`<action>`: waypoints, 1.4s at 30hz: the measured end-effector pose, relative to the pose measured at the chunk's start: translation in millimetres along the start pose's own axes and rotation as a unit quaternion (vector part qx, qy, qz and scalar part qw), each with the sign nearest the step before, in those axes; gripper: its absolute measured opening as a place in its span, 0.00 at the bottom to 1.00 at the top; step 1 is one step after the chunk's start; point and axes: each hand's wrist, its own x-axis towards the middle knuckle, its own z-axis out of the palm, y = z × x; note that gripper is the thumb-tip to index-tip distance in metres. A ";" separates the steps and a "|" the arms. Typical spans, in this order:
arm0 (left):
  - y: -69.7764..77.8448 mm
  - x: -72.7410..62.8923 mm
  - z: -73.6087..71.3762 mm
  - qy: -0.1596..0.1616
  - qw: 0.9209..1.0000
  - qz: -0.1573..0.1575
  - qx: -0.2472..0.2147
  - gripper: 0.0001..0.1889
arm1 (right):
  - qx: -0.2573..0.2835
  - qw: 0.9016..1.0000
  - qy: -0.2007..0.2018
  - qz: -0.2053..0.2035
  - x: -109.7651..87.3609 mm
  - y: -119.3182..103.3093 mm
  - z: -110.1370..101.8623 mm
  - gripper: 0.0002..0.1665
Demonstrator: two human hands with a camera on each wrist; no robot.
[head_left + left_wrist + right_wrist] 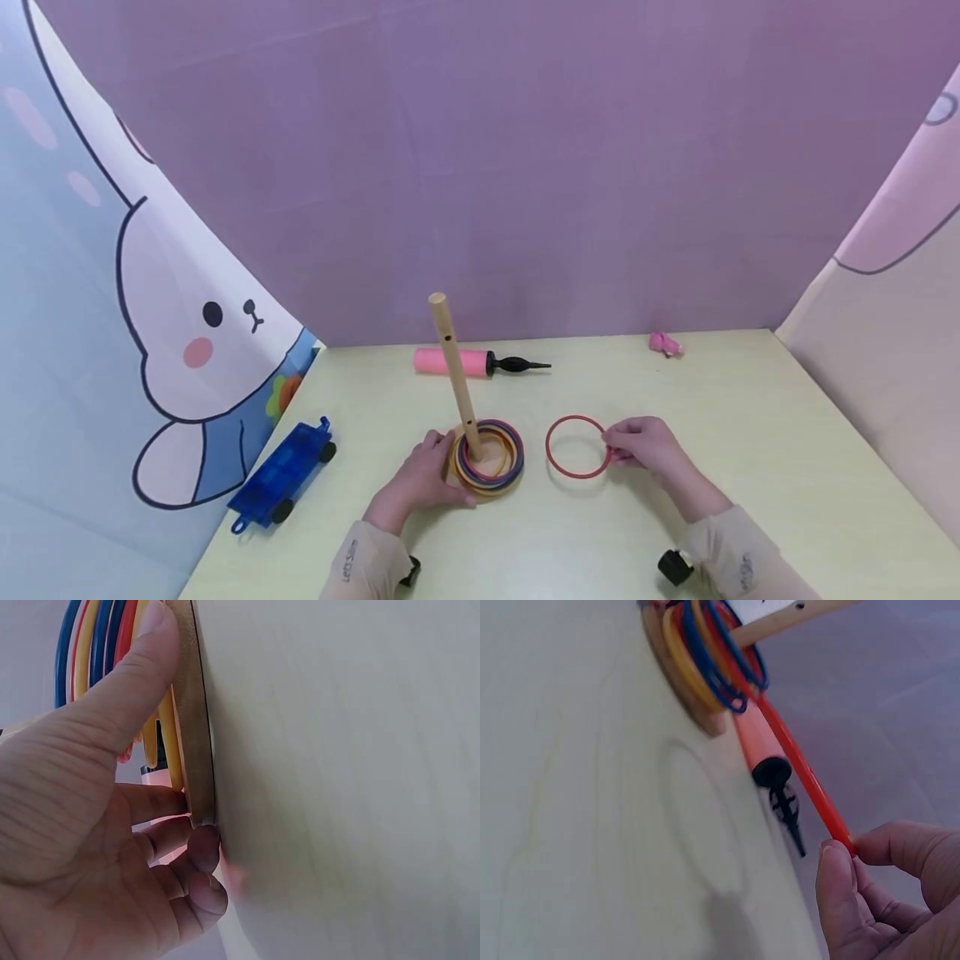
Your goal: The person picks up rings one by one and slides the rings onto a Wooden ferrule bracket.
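A ring toss stand has a wooden peg (pixel 456 371) rising from a round wooden base (pixel 196 742), and the peg leans to the left in the head view. Several yellow, blue and red rings (pixel 697 656) lie stacked around the peg's foot. My left hand (pixel 423 477) grips the base from its left side, thumb on one side and fingertips at the rim. To the right of the stand, my right hand (pixel 651 447) pinches the edge of a single red ring (pixel 802 769) between thumb and fingers. This ring is held above the table, apart from the peg, and casts a shadow.
A pink hand pump (pixel 453 362) with a black nozzle lies behind the stand. The blue toy wagon (pixel 283 475) is at the table's left edge. Near the back right edge sits a small pink object (pixel 665 343). Purple cloth (pixel 525 183) hangs behind the table.
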 end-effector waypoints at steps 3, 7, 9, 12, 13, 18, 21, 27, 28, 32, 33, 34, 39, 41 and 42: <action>0.5 0.3 -0.9 0.000 1.000 -0.003 -0.001 0.63 | 0.011 0.999 -0.027 -0.020 -6.3 -11.8 2.9 0.16; -0.1 1.1 -0.4 0.001 1.000 -0.002 -0.003 0.63 | 0.017 0.998 -0.056 -0.037 -14.3 -29.9 8.5 0.17; -0.7 1.1 0.3 0.001 1.000 0.000 -0.002 0.63 | 0.018 0.996 -0.069 -0.045 -18.1 -38.7 11.7 0.15; -0.9 0.9 1.2 -0.001 1.000 0.002 0.002 0.64 | 0.019 0.994 -0.093 -0.059 -23.8 -52.0 16.7 0.14; -0.9 0.9 1.5 -0.001 1.000 0.001 0.004 0.64 | 0.021 0.993 -0.098 -0.063 -25.4 -56.2 18.7 0.14; 0.7 0.1 0.8 -0.004 1.000 -0.004 0.001 0.63 | 0.026 0.989 -0.120 -0.078 -32.6 -77.3 28.2 0.15; 1.7 -0.6 0.2 -0.006 1.000 -0.009 -0.001 0.63 | 0.031 0.987 -0.131 -0.084 -35.5 -88.4 33.6 0.14; 1.5 -0.4 0.5 -0.006 1.000 -0.011 -0.001 0.63 | 0.038 0.985 -0.144 -0.090 -39.0 -105.2 45.0 0.14; 1.3 -0.3 0.5 -0.005 1.000 -0.010 0.000 0.63 | 0.041 0.984 -0.146 -0.092 -39.5 -107.8 47.1 0.14; 0.3 -0.7 1.1 -0.003 1.000 -0.005 0.002 0.64 | 0.051 0.981 -0.153 -0.103 -41.7 -117.6 55.0 0.14; 0.2 -1.0 1.2 -0.002 1.000 -0.003 0.001 0.63 | 0.053 0.981 -0.154 -0.105 -42.3 -119.9 56.7 0.14; 0.3 -1.5 1.1 -0.002 1.000 -0.001 -0.001 0.63 | 0.055 0.980 -0.156 -0.107 -43.0 -122.4 58.5 0.14; 2.0 -3.2 -1.4 -0.008 1.000 -0.003 -0.011 0.62 | 0.065 0.979 -0.156 -0.113 -44.8 -135.5 66.9 0.14; 2.8 -3.3 -3.0 -0.008 1.000 -0.006 -0.012 0.61 | 0.068 0.978 -0.157 -0.118 -45.1 -142.0 70.2 0.13; 3.0 -3.1 -3.7 -0.006 1.000 -0.006 -0.013 0.60 | 0.069 0.978 -0.157 -0.122 -45.4 -145.5 71.7 0.13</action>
